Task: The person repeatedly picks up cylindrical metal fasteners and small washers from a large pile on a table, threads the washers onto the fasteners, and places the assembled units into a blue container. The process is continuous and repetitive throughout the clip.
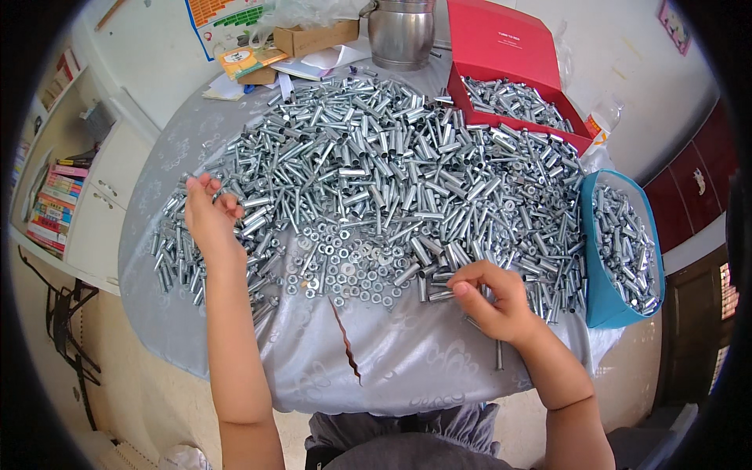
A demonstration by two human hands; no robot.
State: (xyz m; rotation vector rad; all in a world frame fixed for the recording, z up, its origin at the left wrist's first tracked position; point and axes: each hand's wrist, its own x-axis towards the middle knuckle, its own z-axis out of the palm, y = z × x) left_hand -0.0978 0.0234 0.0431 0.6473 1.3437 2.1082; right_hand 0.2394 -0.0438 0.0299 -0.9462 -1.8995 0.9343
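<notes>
Metal sleeves and bolts (407, 164) — heaped across most of the round table, spreading away from both sets of fingers. Nearest, below the fingers, a grey patterned tablecloth (407, 352) with a dark tear (346, 345) running down its front between the two forearms. Just beyond the tear, between the hands, a loose scatter of small nuts and washers (345, 270). Right hand (492, 301) resting at the near edge of the heap, fingers curled together and pinched on a thin bolt (442, 295) whose end pokes out to the left of the fingertips; one lone bolt (499, 356) lying on bare cloth just beneath that wrist. Left hand (210, 215) raised over the left flank of the pile, fingers (205, 184) bent and slightly apart, with something small and silvery at the fingertips — whether gripped or only touched, cannot tell. To the right of the right fingers, a blue bag (599, 298) standing open and filled with the same silver parts. Farther off, past the heap, a red box (501, 39) with raised lid, also holding parts. Beside it at the far rim, a steel pot (401, 31); left of that, a cardboard box (313, 37) and some papers (313, 66). Well away to the left of the left fingers, a white shelf with books (55, 207).
</notes>
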